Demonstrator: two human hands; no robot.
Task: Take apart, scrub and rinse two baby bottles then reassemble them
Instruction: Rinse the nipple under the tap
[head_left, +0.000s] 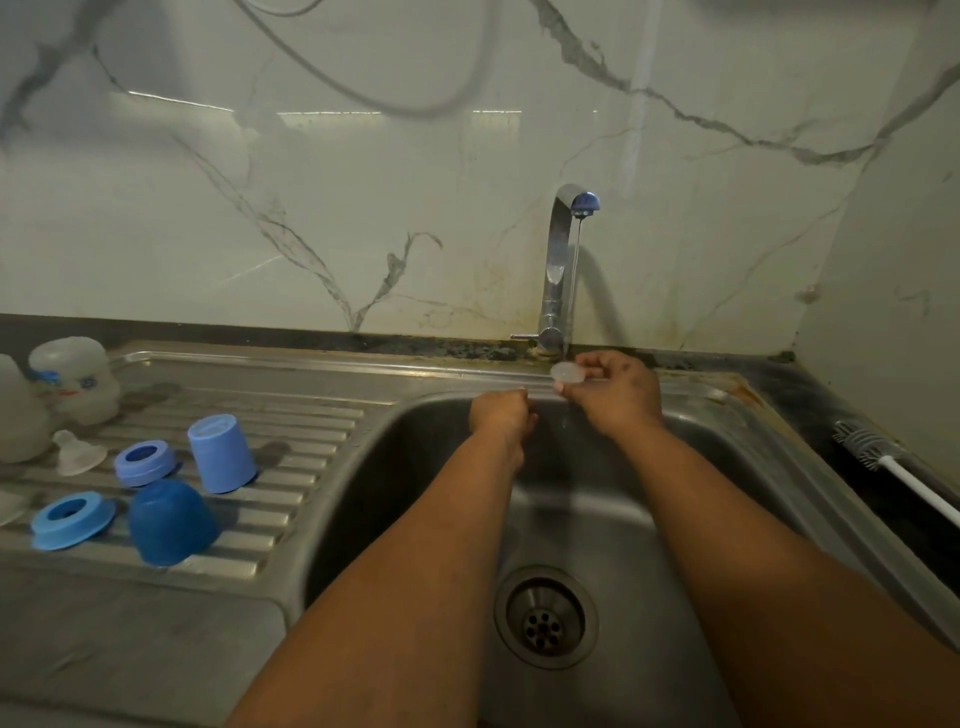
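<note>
On the draining board to my left, two cloudy bottle bodies (72, 379) stand upside down near the back edge, so whatever water is in them can run out; I cannot see inside them. Just in front lies a clear teat (78, 452), soft and floppy by the look of it, best lifted by its wide base. Next come two blue screw rings (145, 462), stiff plastic, light, easy to take by the rim, and two blue caps (221, 452) set mouth down on the ridges, holding nothing that I can see. All of it is wet plastic, so I judge it slippery and would grip across the widest part.

Over the sink (675, 545), my left hand (501, 415) is curled closed just beside the thin stream from the tap (563, 260); whether it holds something small I cannot tell. My right hand (615, 395) pinches a small clear disc (566, 373) by its edge between thumb and fingertips, right at the falling water. The disc is thin, light and probably bendy, and slick when wet, so an edge pinch with a firm thumb seems the safest hold; dropped, it could slide toward the drain (545, 618), which is open with only a strainer. The basin itself holds running water and nothing else.

Far right on the counter lies the bottle brush (867, 447), bristles toward the wall.
</note>
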